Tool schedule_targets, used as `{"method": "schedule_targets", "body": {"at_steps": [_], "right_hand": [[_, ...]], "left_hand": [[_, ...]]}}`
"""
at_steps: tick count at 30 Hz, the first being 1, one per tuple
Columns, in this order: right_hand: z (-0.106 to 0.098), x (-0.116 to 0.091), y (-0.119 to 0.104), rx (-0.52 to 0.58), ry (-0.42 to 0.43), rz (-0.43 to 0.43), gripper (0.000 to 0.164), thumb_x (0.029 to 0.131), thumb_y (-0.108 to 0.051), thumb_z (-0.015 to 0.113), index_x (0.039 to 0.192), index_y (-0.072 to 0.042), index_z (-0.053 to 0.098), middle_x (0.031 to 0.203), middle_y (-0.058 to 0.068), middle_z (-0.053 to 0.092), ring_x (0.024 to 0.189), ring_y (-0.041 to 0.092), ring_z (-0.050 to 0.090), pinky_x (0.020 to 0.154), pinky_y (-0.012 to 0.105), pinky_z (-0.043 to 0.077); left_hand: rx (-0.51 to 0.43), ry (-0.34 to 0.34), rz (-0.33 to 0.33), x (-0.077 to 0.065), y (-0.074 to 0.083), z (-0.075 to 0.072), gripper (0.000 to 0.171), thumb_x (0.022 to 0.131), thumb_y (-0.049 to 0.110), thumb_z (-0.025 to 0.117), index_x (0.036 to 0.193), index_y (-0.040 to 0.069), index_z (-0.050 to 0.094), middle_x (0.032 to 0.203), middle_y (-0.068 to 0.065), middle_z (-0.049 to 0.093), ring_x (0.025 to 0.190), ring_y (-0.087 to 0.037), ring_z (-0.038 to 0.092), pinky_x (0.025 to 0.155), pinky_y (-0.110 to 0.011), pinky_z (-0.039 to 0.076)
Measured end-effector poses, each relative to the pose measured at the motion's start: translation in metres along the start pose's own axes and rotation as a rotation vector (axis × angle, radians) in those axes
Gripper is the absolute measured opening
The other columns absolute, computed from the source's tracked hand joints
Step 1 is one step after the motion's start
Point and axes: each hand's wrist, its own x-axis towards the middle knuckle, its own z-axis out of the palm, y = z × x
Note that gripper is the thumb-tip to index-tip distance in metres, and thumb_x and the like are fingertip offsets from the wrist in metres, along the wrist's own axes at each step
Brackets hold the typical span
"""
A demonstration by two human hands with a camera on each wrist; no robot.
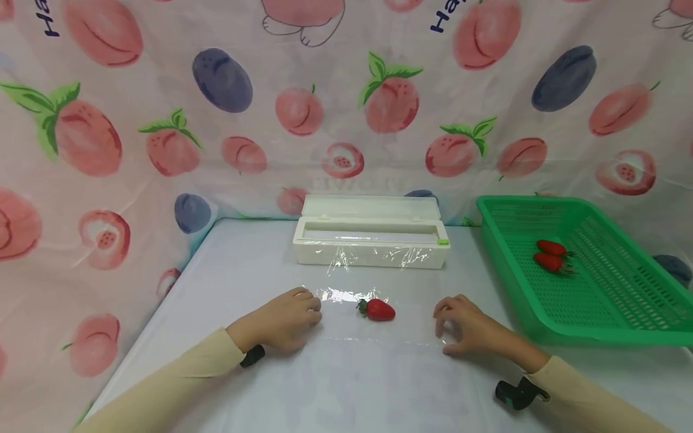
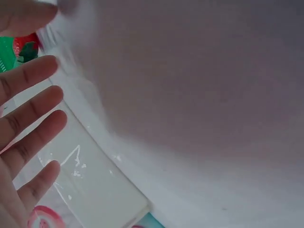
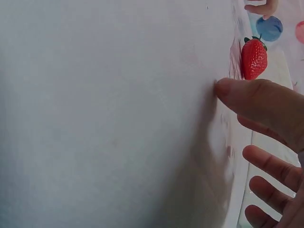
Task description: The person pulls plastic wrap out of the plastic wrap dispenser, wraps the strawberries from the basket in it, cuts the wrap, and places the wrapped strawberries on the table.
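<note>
A red strawberry (image 1: 378,310) with green leaves lies between the two hands, on clear cling film (image 1: 346,328) spread over the white table. The film comes out of a white wrap dispenser box (image 1: 370,253) whose lid stands raised. My left hand (image 1: 287,316) is at the film's left edge, its fingers spread and gently bent in the left wrist view. At the right edge is my right hand (image 1: 468,328), thumb (image 3: 237,92) and fingers apart, the thumb tip near or touching the surface. Neither hand holds anything. Whether the left fingertips touch the film, I cannot tell.
A green plastic basket (image 1: 547,322) stands at the right, holding two strawberries (image 1: 551,255). Behind the table hangs a fruit-printed cloth (image 1: 335,78), which also covers the left side. A small green slider (image 1: 443,242) sits at the box's right end.
</note>
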Motion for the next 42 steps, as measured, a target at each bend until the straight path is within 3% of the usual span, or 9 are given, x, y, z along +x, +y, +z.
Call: {"method": "schedule_targets", "body": {"at_steps": [7, 13, 18, 23, 27, 36, 42], "right_hand": [[0.001, 0.001, 0.001, -0.043, 0.081, -0.102, 0.028, 0.061, -0.008, 0.079, 0.059, -0.028, 0.060, 0.102, 0.001, 0.059, 0.093, 0.018, 0.045, 0.079, 0.039, 0.039], [0.001, 0.004, 0.001, -0.069, 0.124, -0.126, 0.026, 0.065, -0.008, 0.073, 0.058, -0.027, 0.057, 0.101, 0.000, 0.060, 0.090, 0.015, 0.045, 0.078, 0.036, 0.039], [-0.004, 0.007, 0.003, -0.053, 0.201, -0.145, 0.027, 0.066, -0.005, 0.071, 0.058, -0.025, 0.055, 0.097, 0.001, 0.060, 0.086, 0.014, 0.045, 0.074, 0.031, 0.039], [-0.002, 0.005, 0.005, 0.040, 0.146, -0.126, 0.025, 0.064, -0.013, 0.080, 0.069, -0.024, 0.058, 0.097, 0.000, 0.059, 0.088, 0.016, 0.045, 0.076, 0.033, 0.038], [0.006, 0.000, 0.004, 0.028, 0.083, -0.093, 0.027, 0.064, -0.023, 0.083, 0.075, -0.025, 0.058, 0.100, -0.002, 0.055, 0.093, 0.017, 0.044, 0.079, 0.035, 0.036], [0.007, 0.002, -0.001, -0.114, 0.180, -0.124, 0.022, 0.065, -0.009, 0.074, 0.063, -0.025, 0.059, 0.095, -0.002, 0.058, 0.091, 0.018, 0.048, 0.076, 0.035, 0.037], [-0.005, 0.005, -0.001, -0.080, 0.193, -0.065, 0.022, 0.070, -0.007, 0.073, 0.064, -0.025, 0.061, 0.093, -0.001, 0.059, 0.091, 0.019, 0.048, 0.075, 0.035, 0.036]], "left_hand": [[-0.042, 0.034, -0.008, 0.000, -0.002, 0.006, 0.011, 0.071, 0.012, 0.065, 0.070, 0.020, 0.058, 0.080, 0.008, 0.053, 0.082, -0.013, 0.055, 0.089, -0.032, 0.044], [-0.096, 0.008, -0.086, 0.001, -0.003, 0.006, 0.007, 0.075, 0.009, 0.062, 0.072, 0.015, 0.060, 0.078, 0.007, 0.054, 0.082, -0.014, 0.056, 0.089, -0.032, 0.045], [-0.123, 0.075, -0.143, 0.002, -0.008, -0.001, 0.014, 0.069, 0.008, 0.064, 0.067, 0.014, 0.051, 0.072, 0.006, 0.048, 0.076, -0.014, 0.053, 0.085, -0.032, 0.045], [-0.160, 0.082, -0.174, 0.001, -0.011, -0.008, 0.017, 0.071, 0.009, 0.066, 0.070, 0.014, 0.051, 0.071, 0.007, 0.047, 0.076, -0.014, 0.054, 0.087, -0.034, 0.046], [-0.187, 0.063, -0.182, -0.002, -0.010, -0.009, 0.015, 0.074, 0.009, 0.065, 0.073, 0.015, 0.051, 0.069, 0.008, 0.046, 0.075, -0.014, 0.054, 0.090, -0.034, 0.046], [-0.199, 0.077, -0.231, -0.005, -0.010, -0.009, 0.014, 0.075, 0.009, 0.064, 0.078, 0.015, 0.052, 0.072, 0.008, 0.048, 0.081, -0.015, 0.057, 0.091, -0.034, 0.046], [-0.190, 0.140, -0.253, -0.005, -0.012, -0.013, 0.008, 0.079, 0.009, 0.062, 0.082, 0.013, 0.056, 0.073, 0.006, 0.054, 0.080, -0.016, 0.059, 0.092, -0.035, 0.047]]}}
